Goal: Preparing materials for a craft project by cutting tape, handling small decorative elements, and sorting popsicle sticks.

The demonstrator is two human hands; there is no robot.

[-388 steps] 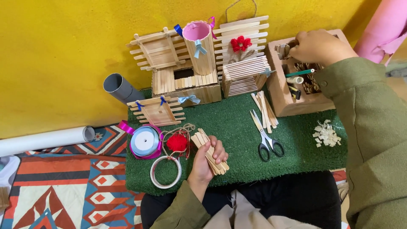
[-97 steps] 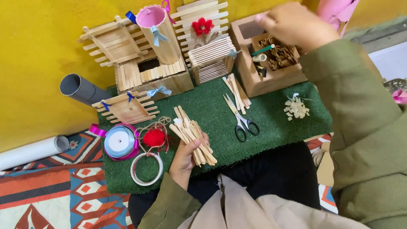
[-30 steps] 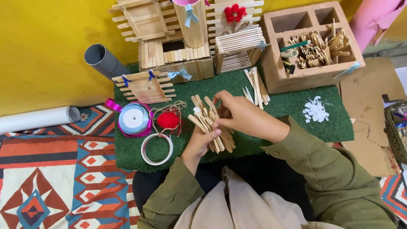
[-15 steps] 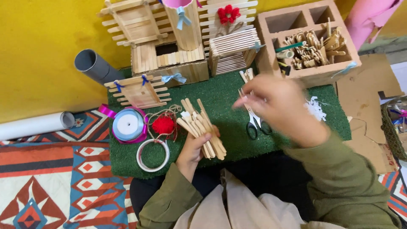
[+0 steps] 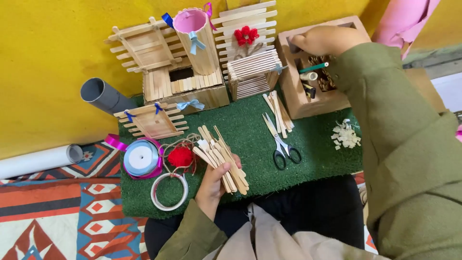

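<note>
My left hand (image 5: 215,182) grips a fanned bundle of wooden craft sticks (image 5: 222,159) just above the near edge of the green turf mat (image 5: 250,139). My right hand (image 5: 323,39) reaches far back into the left compartments of the wooden divided box (image 5: 297,91); its fingers curl down inside and whether they hold anything is hidden. Black-handled scissors (image 5: 280,143) lie on the mat between the two hands. A loose pile of sticks (image 5: 277,107) rests beside the box.
Stick-built models stand along the yellow wall: a pink-lined cup (image 5: 198,41), a slatted house (image 5: 183,86), a small crate (image 5: 254,72), a tray (image 5: 153,121). Blue ribbon spool (image 5: 140,158), red yarn (image 5: 180,156), white ring (image 5: 167,193), grey tube (image 5: 105,96), white chips (image 5: 345,136).
My right hand left the bundle, passed over the scissors and rose to the wooden box at the back right. The left hand kept holding the sticks in place.
</note>
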